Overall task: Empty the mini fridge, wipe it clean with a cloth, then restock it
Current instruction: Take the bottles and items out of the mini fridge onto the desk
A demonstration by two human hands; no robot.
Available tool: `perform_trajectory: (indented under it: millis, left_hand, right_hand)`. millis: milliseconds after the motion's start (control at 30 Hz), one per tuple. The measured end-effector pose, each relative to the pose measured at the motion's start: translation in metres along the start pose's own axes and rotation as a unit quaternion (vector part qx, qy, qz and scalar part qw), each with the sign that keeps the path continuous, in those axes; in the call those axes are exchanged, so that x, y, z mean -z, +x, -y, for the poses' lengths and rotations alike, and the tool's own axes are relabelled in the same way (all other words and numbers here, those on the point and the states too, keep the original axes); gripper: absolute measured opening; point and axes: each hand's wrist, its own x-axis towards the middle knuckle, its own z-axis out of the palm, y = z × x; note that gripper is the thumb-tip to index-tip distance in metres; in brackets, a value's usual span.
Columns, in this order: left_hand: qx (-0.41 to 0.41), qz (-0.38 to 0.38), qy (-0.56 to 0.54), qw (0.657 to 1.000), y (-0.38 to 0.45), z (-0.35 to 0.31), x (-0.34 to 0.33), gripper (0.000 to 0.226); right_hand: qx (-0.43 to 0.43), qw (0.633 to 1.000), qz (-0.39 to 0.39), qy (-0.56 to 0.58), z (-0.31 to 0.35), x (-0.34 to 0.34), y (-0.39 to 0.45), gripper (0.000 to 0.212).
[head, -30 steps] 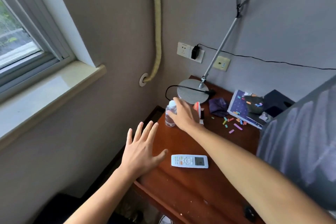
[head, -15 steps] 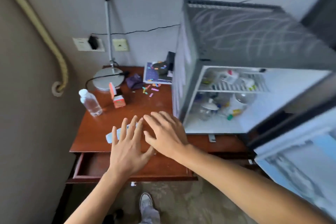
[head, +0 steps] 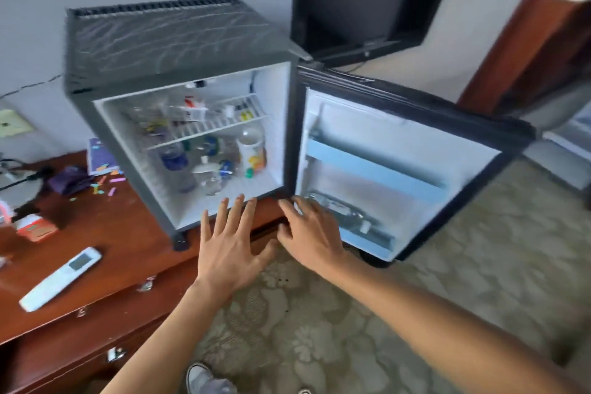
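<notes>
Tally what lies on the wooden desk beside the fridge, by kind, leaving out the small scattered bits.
Remote control: 1
Purple cloth: 1
Small red and white carton: 1
Purple booklet: 1
Lamp base: 1
Total: 5

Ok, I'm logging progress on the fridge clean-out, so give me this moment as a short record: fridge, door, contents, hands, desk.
fridge: mini fridge stands on the wooden desk, still stocked
door: fridge door swung wide open to the right
contents: bottles and small items blurred on the wire shelf and floor; a bottle lies in the lower door rack
hands: left hand and right hand both open, empty, reaching toward the fridge's front
desk: white remote, purple cloth
</notes>
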Motion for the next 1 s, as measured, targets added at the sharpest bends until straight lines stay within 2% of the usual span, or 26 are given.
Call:
perform_trajectory:
  millis: [100, 200, 300, 400, 467, 533, 600, 733, 900, 1000]
  left_hand:
    - [-0.026, 0.025, -0.009, 0.999, 0.009, -0.037, -0.008, 0.095]
    - [-0.036, 0.044, 0.001, 0.998, 0.010, -0.054, -0.012, 0.095]
    - [-0.033, 0.053, 0.007, 0.998, 0.007, -0.053, -0.014, 0.093]
    - [-0.018, 0.057, 0.014, 0.998, 0.001, -0.042, -0.013, 0.093]
    - [-0.006, 0.059, 0.017, 0.998, -0.003, -0.034, -0.012, 0.093]
    - [0.005, 0.051, 0.006, 0.999, -0.009, -0.027, -0.012, 0.093]
    - [0.014, 0.046, -0.003, 0.999, -0.013, -0.021, -0.012, 0.092]
    - [0.016, 0.049, -0.005, 0.999, -0.014, -0.018, -0.014, 0.092]
    - [-0.014, 0.041, -0.005, 0.999, -0.007, -0.029, -0.014, 0.090]
    - [-0.013, 0.022, -0.007, 1.000, -0.005, -0.026, -0.006, 0.087]
  right_hand:
    - [-0.118, 0.991, 0.066, -0.025, -0.062, 0.000, -0.016, 0.053]
    - [-0.228, 0.960, 0.161, -0.034, -0.117, -0.014, -0.024, 0.055]
    - [-0.278, 0.935, 0.222, 0.011, -0.156, -0.038, -0.026, 0.060]
    - [-0.292, 0.924, 0.232, 0.088, -0.167, -0.058, -0.023, 0.067]
    - [-0.320, 0.917, 0.206, 0.119, -0.167, -0.065, -0.020, 0.072]
    - [-0.330, 0.922, 0.161, 0.119, -0.164, -0.066, -0.018, 0.062]
    - [-0.315, 0.936, 0.116, 0.109, -0.156, -0.058, -0.018, 0.044]
    - [-0.250, 0.963, 0.046, 0.086, -0.132, -0.028, -0.024, 0.025]
    - [-0.061, 0.996, -0.042, 0.044, -0.083, 0.014, -0.019, 0.028]
    - [0.002, 1.000, -0.011, 0.018, -0.054, 0.038, -0.007, 0.028]
